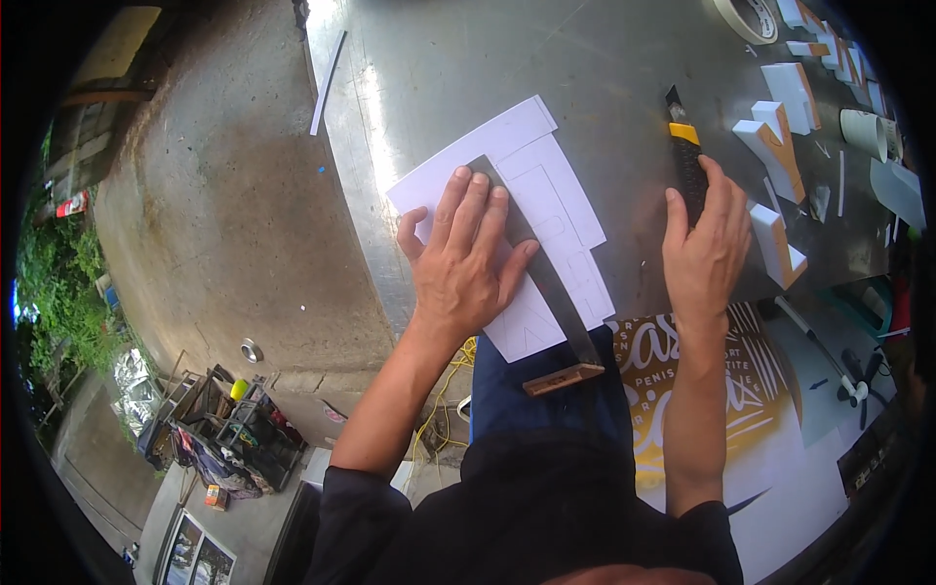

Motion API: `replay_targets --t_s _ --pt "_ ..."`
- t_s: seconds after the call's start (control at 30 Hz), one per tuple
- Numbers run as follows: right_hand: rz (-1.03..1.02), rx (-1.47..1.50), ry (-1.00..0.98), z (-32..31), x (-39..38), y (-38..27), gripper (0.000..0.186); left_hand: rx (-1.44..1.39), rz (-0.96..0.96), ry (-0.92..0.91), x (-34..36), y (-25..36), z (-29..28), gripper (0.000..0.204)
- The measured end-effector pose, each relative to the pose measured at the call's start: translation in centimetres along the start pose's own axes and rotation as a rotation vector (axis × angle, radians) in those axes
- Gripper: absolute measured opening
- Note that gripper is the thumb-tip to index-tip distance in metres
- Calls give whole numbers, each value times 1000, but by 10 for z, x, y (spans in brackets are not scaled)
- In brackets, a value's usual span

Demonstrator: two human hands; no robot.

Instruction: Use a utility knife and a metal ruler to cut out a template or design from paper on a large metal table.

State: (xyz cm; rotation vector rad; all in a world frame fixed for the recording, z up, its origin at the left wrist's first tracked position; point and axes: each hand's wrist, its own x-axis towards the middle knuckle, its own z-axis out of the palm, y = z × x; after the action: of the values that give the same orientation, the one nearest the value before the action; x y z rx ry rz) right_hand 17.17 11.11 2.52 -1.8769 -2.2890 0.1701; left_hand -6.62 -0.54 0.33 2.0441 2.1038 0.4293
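Pressed flat with its fingers spread, the left hand (458,249) clasps nothing; its fingertips and thumb bear down on a try square's steel blade (551,283). Around the right hand's (710,253) grip I cannot tell: thumb and fingers stand narrowly apart about a utility knife's black handle (690,180), perhaps closed on it, perhaps only resting.

Nearest the body, at five o'clock from the left hand, the square's wooden stock (564,378) appears to jut past the table's near edge. A bump from the lap could swing the blade askew, more so if the left fingers eased. Beneath lies the white sheet (575,229) with drawn outlines, its nearest corner seemingly overhanging too; it could slide on smooth metal if pressed unevenly.

At three o'clock sits the right hand, the knife's yellow collar and dark tip aimed toward twelve. That tip looks bared, so a careless turn toward nine could nick the left fingers.

Farther, between two and three, stand white-and-tan blocks (780,156), and at two a tape roll (734,21), on the metal table (604,58).
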Motion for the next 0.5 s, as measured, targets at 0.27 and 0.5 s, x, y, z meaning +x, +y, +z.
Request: replay_targets --t_s 0.27,0.5 --pt "194 475 -133 -36 -14 -13 39 24 11 -42 1 -1 0 58" --pt "-35 759 -381 -47 -53 -46 54 27 30 -86 3 -2 -3 67"
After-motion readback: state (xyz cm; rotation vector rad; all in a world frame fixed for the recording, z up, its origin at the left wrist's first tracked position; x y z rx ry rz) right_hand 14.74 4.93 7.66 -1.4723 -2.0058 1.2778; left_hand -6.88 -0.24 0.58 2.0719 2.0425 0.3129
